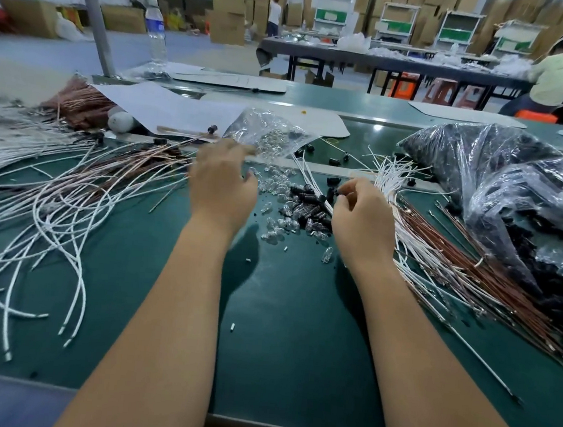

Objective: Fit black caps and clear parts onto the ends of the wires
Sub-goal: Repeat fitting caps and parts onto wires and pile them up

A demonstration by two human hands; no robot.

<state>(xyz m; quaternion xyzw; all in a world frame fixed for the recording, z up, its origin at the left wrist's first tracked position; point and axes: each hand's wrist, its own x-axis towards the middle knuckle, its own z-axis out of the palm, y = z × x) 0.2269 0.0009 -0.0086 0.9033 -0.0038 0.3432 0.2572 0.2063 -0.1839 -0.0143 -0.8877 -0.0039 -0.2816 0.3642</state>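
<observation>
A heap of black caps and clear parts lies on the green table between my hands. My right hand pinches a black cap at its fingertips, beside the bundle of white wires. My left hand hovers blurred over the clear parts with fingers spread; I cannot make out anything in it. Loose white wires and brown wires spread to its left.
A clear bag of clear parts lies behind the heap. Large plastic bags of black caps fill the right side. Brown and white wires fan out at right. A water bottle and a grey post stand at the back left.
</observation>
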